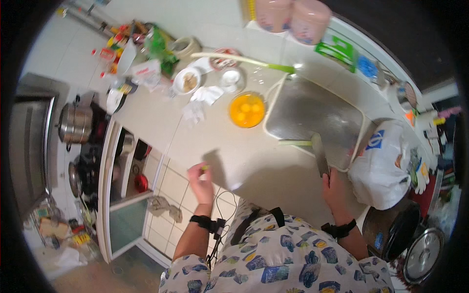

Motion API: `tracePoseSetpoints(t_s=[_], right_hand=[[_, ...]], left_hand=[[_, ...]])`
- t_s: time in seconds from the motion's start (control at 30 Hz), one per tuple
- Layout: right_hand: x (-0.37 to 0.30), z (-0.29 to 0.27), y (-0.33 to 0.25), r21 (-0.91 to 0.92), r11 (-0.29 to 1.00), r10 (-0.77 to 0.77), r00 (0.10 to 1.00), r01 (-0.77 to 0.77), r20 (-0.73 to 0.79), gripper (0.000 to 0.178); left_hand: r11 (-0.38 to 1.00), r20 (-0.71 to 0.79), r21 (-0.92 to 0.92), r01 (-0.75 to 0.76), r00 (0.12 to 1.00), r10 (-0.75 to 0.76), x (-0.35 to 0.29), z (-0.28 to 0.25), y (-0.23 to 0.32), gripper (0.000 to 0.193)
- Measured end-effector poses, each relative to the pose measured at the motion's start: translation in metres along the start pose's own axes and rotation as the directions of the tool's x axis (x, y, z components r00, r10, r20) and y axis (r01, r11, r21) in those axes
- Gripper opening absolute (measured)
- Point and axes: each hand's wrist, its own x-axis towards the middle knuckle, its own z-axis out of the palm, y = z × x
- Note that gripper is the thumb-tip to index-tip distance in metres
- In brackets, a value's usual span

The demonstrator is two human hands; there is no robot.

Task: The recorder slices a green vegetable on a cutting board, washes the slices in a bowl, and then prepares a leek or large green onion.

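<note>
My right hand [334, 189] grips the handle of a cleaver [319, 154], its blade pointing away from me over the near edge of a steel rectangle with a pale rim [288, 135]. Against the blade lies a short green stalk [294, 143], jutting left past that rim. My left hand [200, 183] is above the floor tiles beyond the counter's near edge, fingers pinched on a small green scrap [204, 168]. A bowl of several cracked eggs [247, 110] stands left of the steel surface. Farther back lies a long scallion [239, 59].
A white bowl [187, 80], a small white dish [231, 79] and crumpled tissues [209, 94] are on the counter. A full white plastic bag [383, 166] stands right of my right hand. To the left are an open cabinet door [128, 227] and a steel pot [75, 122].
</note>
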Motion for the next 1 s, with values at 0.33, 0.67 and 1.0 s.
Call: tracePoseSetpoints(t_s=[0.33,0.67,1.0], right_hand=[[0.019,0.011,-0.028,-0.296,0.955,0.028,0.988,0.019,0.152,0.023],[0.0,-0.006,-0.046,-0.163,0.964,0.211,0.977,-0.211,-0.015,0.024],[-0.052,-0.023,0.013,-0.188,0.955,0.206,0.969,-0.23,-0.137,0.023]], left_hand=[[0.734,0.044,0.464,0.496,0.814,-0.579,0.003,-0.079,-0.172,0.036],[0.89,0.288,-0.138,-0.434,0.842,0.455,0.034,0.069,0.051,0.015],[0.823,0.63,-0.002,-0.568,0.639,0.442,0.008,0.185,0.07,0.028]])
